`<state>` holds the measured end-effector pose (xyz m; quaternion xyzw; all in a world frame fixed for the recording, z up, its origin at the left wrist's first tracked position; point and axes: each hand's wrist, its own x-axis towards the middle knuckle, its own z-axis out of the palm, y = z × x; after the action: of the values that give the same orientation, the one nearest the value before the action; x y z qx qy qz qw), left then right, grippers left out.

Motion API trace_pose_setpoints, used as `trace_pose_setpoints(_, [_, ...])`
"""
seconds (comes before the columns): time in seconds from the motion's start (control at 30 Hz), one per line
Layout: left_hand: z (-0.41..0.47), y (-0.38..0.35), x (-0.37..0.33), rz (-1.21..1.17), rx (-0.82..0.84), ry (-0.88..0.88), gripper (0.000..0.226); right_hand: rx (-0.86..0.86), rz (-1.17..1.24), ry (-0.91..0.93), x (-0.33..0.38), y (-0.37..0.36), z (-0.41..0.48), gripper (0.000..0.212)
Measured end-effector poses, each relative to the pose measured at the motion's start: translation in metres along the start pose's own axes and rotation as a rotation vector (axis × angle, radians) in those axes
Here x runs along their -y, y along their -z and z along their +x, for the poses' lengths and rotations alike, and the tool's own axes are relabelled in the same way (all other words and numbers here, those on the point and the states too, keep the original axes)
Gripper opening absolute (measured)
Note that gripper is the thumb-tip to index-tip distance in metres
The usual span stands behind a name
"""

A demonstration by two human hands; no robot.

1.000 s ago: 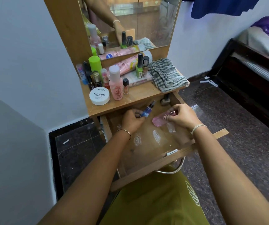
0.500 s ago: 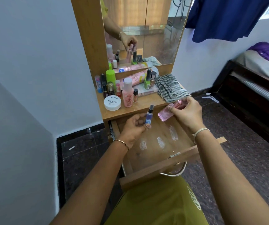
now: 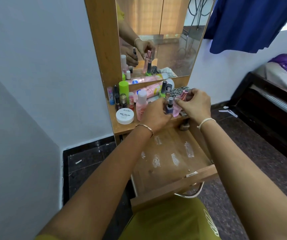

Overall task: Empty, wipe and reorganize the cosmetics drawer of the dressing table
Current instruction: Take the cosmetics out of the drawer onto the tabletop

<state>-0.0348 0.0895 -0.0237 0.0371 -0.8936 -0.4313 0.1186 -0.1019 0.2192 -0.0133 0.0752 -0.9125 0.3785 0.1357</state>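
Head view, your left hand (image 3: 154,116): you are curling it closed around a small blue bottle (image 3: 169,109) with a dark cap, holding it upright over the worktop (image 3: 122,129).
Head view, your right hand (image 3: 193,104): you are pinching a slim pink bottle (image 3: 180,103) with a shiny rose-gold cap, fingers closed on it, tilted, just beside the blue one.
Drawer (image 3: 172,184): it is standing pulled open below your wrists, pale wood grain, its floor showing crinkled clear plastic scraps (image 3: 174,159); a curved metal handle (image 3: 191,193) is hanging at the front.
Worktop load: a round white jar (image 3: 125,116) lettered NAIL POLISH, a pink bottle with a white cap (image 3: 141,105), a lime-green cylinder (image 3: 123,89) and small dark vials are crowding the back left.
Cloth (image 3: 179,91): striped, crumpled, lying behind your right hand.
Mirror (image 3: 156,37): it is reflecting both hands and bottles.
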Motion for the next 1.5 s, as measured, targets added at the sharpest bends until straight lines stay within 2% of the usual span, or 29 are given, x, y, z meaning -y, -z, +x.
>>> trace_pose_setpoints(0.1, [0.014, -0.003, -0.004, 0.133, -0.015, -0.018, 0.019, 0.007, -0.027, 0.033, 0.001, -0.007, 0.008, 0.038])
trace_pose_setpoints(0.27, [0.028, -0.015, 0.001, 0.287, -0.033, 0.052, 0.016, 0.027, -0.068, 0.078, -0.001, -0.016, 0.017, 0.038])
trace_pose_setpoints(0.47, [0.032, -0.024, 0.004, 0.353, 0.008, 0.091, 0.019, 0.004, -0.036, 0.076, -0.005, -0.022, 0.020, 0.034])
trace_pose_setpoints(0.67, [0.033, -0.026, 0.007, 0.361, -0.021, 0.086, 0.018, -0.004, 0.015, 0.084, -0.010, -0.024, 0.015, 0.031])
trace_pose_setpoints(0.8, [0.024, -0.021, 0.006, 0.440, -0.076, -0.002, 0.017, 0.032, 0.043, 0.056, -0.015, -0.019, 0.012, 0.042])
trace_pose_setpoints(0.93, [0.003, -0.011, 0.003, 0.489, -0.202, -0.104, 0.034, 0.061, -0.034, 0.009, -0.025, -0.007, 0.005, 0.049])
trace_pose_setpoints(1.07, [-0.035, -0.002, 0.014, 0.421, -0.258, -0.188, 0.032, 0.052, -0.015, -0.080, -0.045, 0.002, -0.005, 0.036])
trace_pose_setpoints(1.23, [-0.077, -0.003, 0.056, 0.443, -0.259, -0.226, 0.029, 0.026, -0.084, -0.143, -0.080, -0.001, -0.024, 0.004])
trace_pose_setpoints(1.4, [-0.088, -0.003, 0.089, 0.559, -0.265, -0.234, 0.040, 0.141, -0.210, -0.148, -0.099, -0.016, -0.035, 0.026])
trace_pose_setpoints(1.5, [-0.086, -0.001, 0.095, 0.582, -0.290, -0.233, 0.032, 0.237, -0.316, -0.070, -0.104, -0.027, -0.034, 0.031])
